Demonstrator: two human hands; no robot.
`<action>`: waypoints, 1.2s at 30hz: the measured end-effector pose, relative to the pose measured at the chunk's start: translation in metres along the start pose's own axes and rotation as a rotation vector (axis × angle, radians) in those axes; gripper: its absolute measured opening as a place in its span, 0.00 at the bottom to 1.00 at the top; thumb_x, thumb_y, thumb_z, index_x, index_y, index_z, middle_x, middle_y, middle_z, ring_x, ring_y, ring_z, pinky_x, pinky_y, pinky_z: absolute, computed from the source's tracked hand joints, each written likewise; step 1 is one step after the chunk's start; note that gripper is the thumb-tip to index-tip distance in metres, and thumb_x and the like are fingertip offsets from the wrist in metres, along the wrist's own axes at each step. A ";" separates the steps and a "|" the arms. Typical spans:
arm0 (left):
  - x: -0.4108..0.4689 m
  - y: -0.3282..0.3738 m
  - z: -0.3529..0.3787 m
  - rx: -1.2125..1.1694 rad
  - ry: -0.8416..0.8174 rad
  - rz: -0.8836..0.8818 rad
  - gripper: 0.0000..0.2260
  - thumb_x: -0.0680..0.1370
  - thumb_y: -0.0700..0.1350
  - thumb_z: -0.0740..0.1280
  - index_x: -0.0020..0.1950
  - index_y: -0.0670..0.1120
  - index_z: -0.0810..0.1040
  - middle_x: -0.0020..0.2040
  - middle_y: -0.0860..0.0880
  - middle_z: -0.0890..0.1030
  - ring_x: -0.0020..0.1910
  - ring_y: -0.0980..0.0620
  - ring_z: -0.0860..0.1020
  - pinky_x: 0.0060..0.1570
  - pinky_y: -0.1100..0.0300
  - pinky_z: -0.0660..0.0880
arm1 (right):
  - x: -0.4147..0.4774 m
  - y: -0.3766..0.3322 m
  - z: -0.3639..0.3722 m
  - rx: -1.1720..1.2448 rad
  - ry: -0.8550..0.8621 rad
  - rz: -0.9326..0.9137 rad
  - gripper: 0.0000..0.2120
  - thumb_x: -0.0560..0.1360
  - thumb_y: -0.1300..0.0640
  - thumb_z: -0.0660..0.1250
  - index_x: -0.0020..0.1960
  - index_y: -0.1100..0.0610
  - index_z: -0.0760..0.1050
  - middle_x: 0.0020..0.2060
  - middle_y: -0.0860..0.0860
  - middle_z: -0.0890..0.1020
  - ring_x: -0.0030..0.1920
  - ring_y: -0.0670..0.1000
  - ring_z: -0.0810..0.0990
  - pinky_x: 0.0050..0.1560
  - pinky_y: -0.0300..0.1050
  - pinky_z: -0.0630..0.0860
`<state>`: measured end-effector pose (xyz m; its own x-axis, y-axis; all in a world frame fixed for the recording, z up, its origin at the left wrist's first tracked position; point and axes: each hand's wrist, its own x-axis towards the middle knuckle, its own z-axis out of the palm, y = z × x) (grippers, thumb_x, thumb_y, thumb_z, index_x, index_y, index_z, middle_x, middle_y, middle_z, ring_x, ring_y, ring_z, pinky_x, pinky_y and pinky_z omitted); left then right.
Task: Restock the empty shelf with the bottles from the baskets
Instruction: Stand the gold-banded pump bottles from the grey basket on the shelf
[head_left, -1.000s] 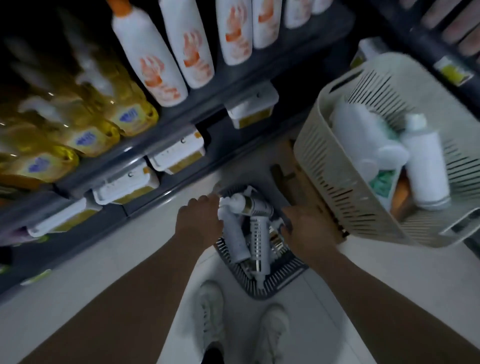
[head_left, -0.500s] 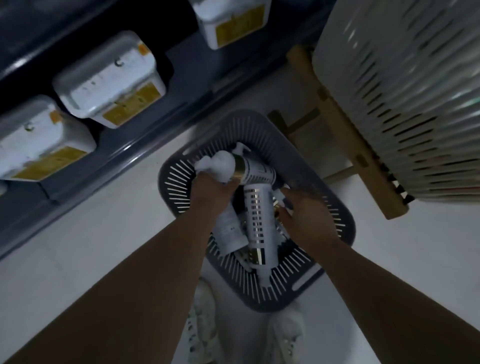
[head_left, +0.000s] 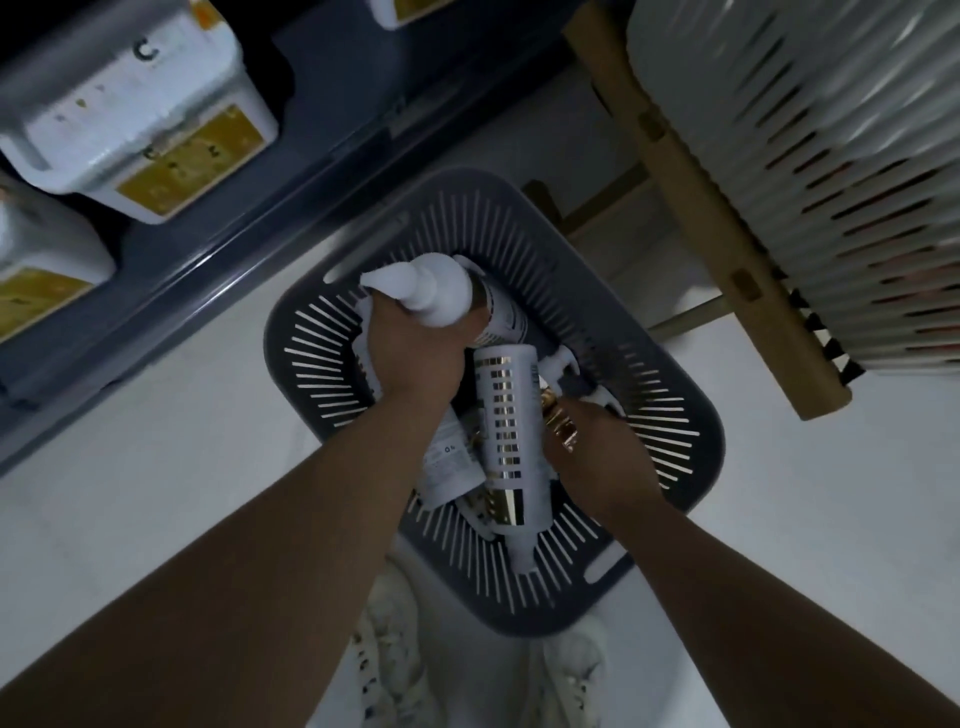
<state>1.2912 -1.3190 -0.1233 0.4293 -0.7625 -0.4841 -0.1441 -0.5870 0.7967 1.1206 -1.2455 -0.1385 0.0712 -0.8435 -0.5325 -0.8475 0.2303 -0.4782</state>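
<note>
Bottles (head_left: 506, 415) lie heaped in the grey basket (head_left: 280, 358) on the floor (head_left: 156, 467); I see my left hand (head_left: 415, 358) clamped round a white pump bottle (head_left: 441, 296), my right hand (head_left: 597, 457) curled round a gold bottle (head_left: 558, 423) beside them

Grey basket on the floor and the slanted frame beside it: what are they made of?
The grey basket looks like matt moulded plastic: smooth rounded rim, even slits. The frame looks like pale unpainted wood, going by its tan colour and square-edged bars; blur hides any grain.
</note>
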 end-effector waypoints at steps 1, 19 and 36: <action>-0.004 0.006 -0.006 -0.026 0.016 0.024 0.38 0.66 0.44 0.80 0.72 0.44 0.67 0.66 0.53 0.74 0.61 0.58 0.73 0.59 0.68 0.68 | -0.001 -0.003 0.004 0.024 -0.043 0.028 0.14 0.78 0.51 0.64 0.58 0.59 0.75 0.50 0.56 0.82 0.50 0.57 0.81 0.50 0.52 0.78; -0.034 0.040 -0.090 -0.197 0.135 0.130 0.29 0.65 0.40 0.80 0.62 0.49 0.73 0.55 0.59 0.79 0.52 0.65 0.79 0.53 0.69 0.76 | -0.009 -0.006 0.031 0.447 -0.155 0.357 0.33 0.59 0.45 0.75 0.58 0.59 0.72 0.47 0.52 0.82 0.48 0.54 0.82 0.49 0.53 0.81; -0.165 0.330 -0.224 -0.217 0.268 0.291 0.31 0.66 0.45 0.80 0.65 0.53 0.71 0.56 0.56 0.78 0.56 0.52 0.77 0.55 0.49 0.77 | -0.115 -0.243 -0.324 0.028 -0.365 0.176 0.38 0.64 0.42 0.77 0.64 0.64 0.72 0.56 0.55 0.78 0.57 0.57 0.77 0.48 0.46 0.73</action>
<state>1.3728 -1.3258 0.3009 0.6185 -0.7731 -0.1404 -0.1154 -0.2661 0.9570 1.1481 -1.3620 0.2655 0.1127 -0.5635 -0.8184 -0.8492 0.3730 -0.3738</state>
